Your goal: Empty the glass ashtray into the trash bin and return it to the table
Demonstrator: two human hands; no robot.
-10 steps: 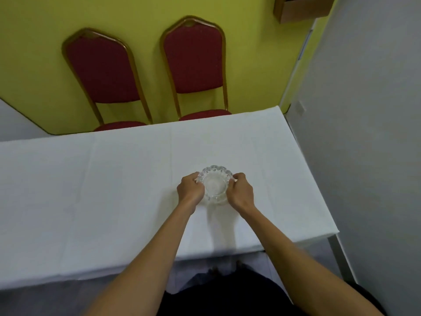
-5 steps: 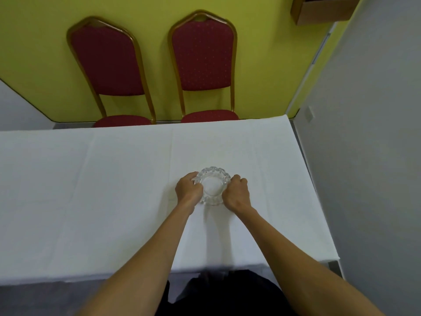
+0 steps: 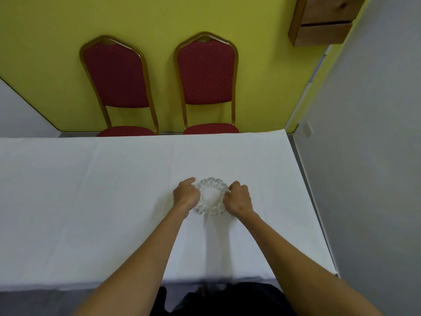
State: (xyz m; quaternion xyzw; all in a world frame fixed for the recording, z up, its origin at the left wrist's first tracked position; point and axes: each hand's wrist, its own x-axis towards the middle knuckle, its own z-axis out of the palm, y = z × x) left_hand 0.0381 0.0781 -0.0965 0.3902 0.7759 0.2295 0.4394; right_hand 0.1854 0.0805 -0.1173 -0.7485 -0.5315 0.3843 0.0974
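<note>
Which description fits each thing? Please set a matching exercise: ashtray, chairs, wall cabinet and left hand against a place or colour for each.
Things:
1. glass ashtray
2. chairs
3. wooden cabinet
4. left hand

Descriptions:
a. red, behind the table
b. clear, on the white tablecloth
c. on the ashtray's left side
d. brown, upper right on the wall

Pairs: 1-b, 2-a, 3-d, 4-c

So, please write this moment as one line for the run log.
left hand: on ashtray left rim | right hand: on right rim | ashtray: upright on white table | trash bin: not in view
</note>
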